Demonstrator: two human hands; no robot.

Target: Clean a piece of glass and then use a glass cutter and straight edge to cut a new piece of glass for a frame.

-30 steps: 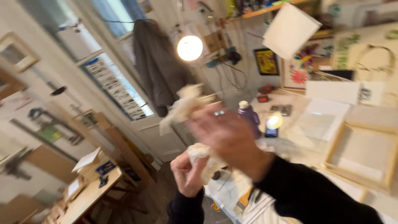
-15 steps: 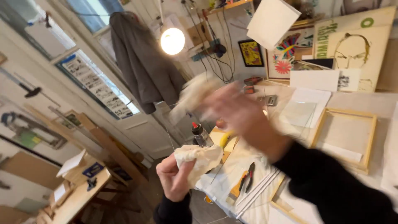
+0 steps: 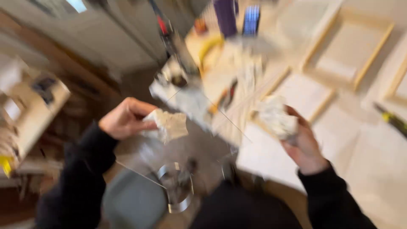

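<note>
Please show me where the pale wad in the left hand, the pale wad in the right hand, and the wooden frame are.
Left wad (image 3: 170,124), head view: its flat front face.
Right wad (image 3: 275,118), head view: its crumpled middle.
Wooden frame (image 3: 372,63), head view: its right rail.

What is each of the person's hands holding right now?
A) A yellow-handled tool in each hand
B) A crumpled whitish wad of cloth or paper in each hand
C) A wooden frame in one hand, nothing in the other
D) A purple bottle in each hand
B: the left hand grips one crumpled whitish wad, and the right hand grips another crumpled whitish lump.
</note>
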